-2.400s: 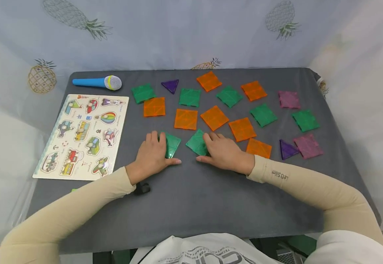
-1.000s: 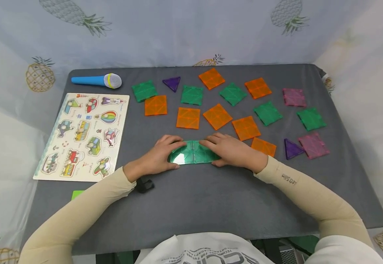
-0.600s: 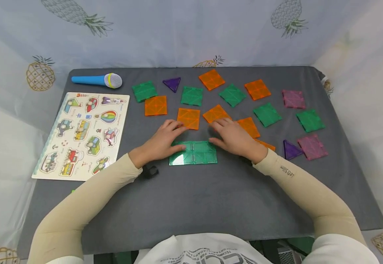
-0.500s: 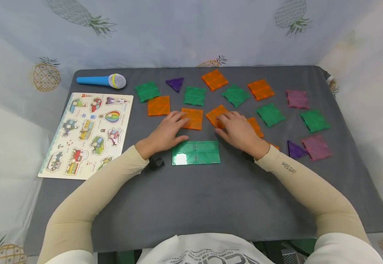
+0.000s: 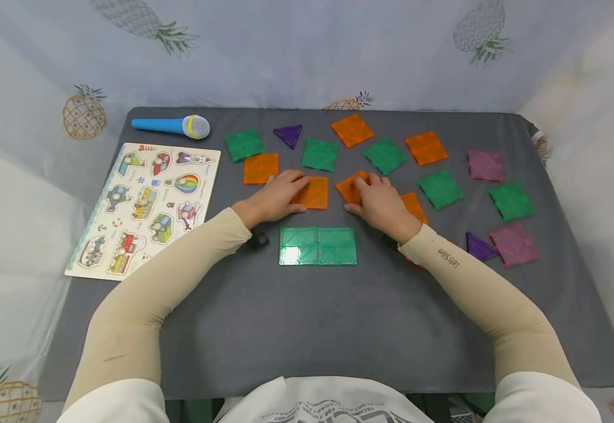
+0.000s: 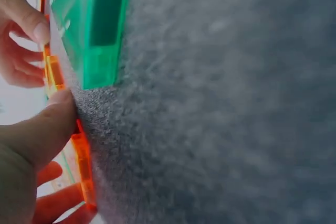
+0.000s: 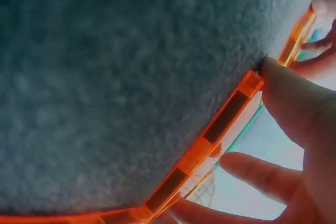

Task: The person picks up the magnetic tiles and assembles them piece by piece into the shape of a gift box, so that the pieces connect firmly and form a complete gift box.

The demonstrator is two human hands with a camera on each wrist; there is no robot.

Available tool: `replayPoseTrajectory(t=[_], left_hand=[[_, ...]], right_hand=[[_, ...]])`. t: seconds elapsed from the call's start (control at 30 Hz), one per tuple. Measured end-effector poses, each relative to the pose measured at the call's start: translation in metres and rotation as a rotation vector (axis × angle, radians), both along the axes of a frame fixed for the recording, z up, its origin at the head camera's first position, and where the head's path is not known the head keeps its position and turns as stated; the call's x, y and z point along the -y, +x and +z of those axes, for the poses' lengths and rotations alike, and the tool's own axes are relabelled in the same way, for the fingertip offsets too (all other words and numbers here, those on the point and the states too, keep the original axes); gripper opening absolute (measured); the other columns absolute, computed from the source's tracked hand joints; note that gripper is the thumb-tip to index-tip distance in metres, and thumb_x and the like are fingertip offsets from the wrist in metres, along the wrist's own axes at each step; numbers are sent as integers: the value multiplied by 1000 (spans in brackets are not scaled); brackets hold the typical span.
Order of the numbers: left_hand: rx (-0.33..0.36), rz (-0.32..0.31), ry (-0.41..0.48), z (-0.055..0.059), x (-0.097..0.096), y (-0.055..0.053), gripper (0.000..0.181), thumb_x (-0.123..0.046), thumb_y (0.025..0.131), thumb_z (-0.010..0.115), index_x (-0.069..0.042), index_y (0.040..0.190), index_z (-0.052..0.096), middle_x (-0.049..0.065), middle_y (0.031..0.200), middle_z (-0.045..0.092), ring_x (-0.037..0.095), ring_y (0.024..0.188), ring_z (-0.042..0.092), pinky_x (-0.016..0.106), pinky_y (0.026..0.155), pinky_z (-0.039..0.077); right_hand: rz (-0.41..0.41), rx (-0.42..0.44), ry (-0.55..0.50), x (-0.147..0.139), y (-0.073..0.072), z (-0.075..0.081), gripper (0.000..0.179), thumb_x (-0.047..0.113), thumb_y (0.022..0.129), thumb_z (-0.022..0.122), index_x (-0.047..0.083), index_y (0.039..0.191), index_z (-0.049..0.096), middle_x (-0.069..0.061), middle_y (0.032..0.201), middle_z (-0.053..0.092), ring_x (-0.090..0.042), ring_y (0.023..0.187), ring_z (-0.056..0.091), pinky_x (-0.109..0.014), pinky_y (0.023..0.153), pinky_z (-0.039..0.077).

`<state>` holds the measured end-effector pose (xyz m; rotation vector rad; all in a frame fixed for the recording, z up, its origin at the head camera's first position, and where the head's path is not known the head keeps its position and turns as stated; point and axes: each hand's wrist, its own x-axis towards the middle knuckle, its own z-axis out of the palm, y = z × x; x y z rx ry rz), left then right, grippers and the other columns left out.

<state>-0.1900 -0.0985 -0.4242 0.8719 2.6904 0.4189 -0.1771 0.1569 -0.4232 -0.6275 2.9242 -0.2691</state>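
Note:
In the head view, my left hand [image 5: 275, 200] grips an orange square magnetic tile [image 5: 315, 194], with the thumb by its near edge and the fingers over its left side. To the right, my right hand [image 5: 385, 208] holds a second orange tile [image 5: 349, 187], partly hidden by the fingers. The right wrist view shows the thumb at one corner of that orange tile [image 7: 202, 140] and the fingers on its far side. Closer to me, two translucent green square tiles [image 5: 336, 247] lie flat, joined edge to edge, untouched by either hand.
More green [image 5: 441, 190], orange [image 5: 426, 148] and pink tiles [image 5: 514, 244] lie scattered behind and to the right, with purple triangles [image 5: 288, 136] among them. At left are a picture puzzle board [image 5: 145, 208] and a blue toy microphone [image 5: 169, 126], all on a grey table [image 5: 338, 329].
My hands brought two green tiles together side by side, let go of them, then moved away from me onto two orange tiles, which they now grip.

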Motion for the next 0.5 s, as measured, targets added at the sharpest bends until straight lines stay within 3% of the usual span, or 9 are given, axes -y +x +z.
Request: replayPoseTrajectory(t=[0.1, 0.2, 0.33, 0.5], left_hand=[[-16, 1, 27, 1, 9, 7, 69, -38, 92, 63, -3, 146, 39, 19, 144, 42, 35, 134, 35, 55, 112, 26], [-20, -4, 66, 2, 19, 16, 66, -36, 91, 65, 0, 142, 44, 21, 139, 45, 36, 129, 39, 51, 112, 27], [-9, -15, 79, 0, 32, 28, 62, -35, 90, 67, 1, 138, 49, 23, 138, 45, 37, 129, 38, 50, 113, 26], [-17, -27, 83, -6, 37, 38, 62, -40, 92, 62, -2, 139, 50, 21, 145, 41, 37, 136, 33, 50, 114, 25]], right_hand=[[31, 40, -55, 0, -4, -2, 54, 36, 89, 69, 1, 126, 51, -24, 115, 57, -40, 99, 52, -50, 91, 42], [96, 86, -102, -1, -7, -2, 61, 29, 87, 72, 2, 136, 46, -21, 127, 56, -39, 114, 50, -50, 102, 37], [259, 155, -133, 1, -8, -1, 70, 25, 86, 73, 8, 145, 39, -17, 145, 45, -37, 132, 37, -50, 108, 35], [414, 188, -146, 8, -5, -1, 68, 29, 89, 69, 13, 147, 37, -12, 151, 38, -34, 137, 31, -50, 109, 36]])
